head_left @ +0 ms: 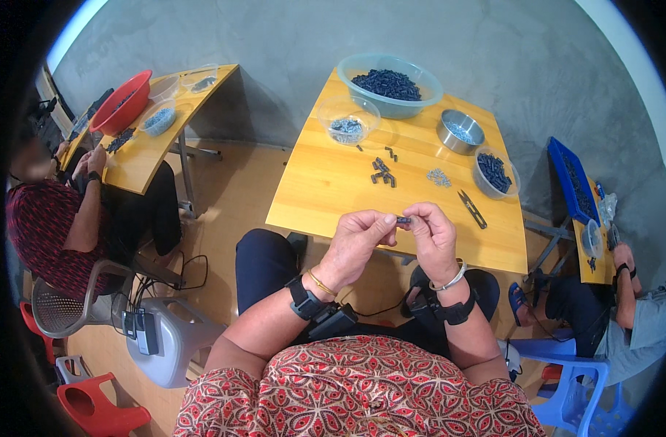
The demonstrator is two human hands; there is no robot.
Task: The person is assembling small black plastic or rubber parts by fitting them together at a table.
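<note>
Between my two hands, over the near edge of the yellow wooden table point(304, 193), is a small dark plastic piece point(404, 220). My left hand point(356, 244) pinches its left end with thumb and forefinger. The fingers of my right hand point(431, 240) close on its other end. Beyond them lies a loose group of small dark pieces point(382, 173), with a little heap of pale grey bits point(439, 178) to its right. A pair of thread snips point(472, 210) rests near the table's right side, beside a clear tub point(495, 173) of dark pieces.
At the table's back stand a large teal basin point(428, 98) full of dark pieces, a clear bowl point(324, 120) and a steel bowl point(449, 138) with pale bits. Other people sit at tables left and right. A grey stool point(169, 349) with cables is at my left.
</note>
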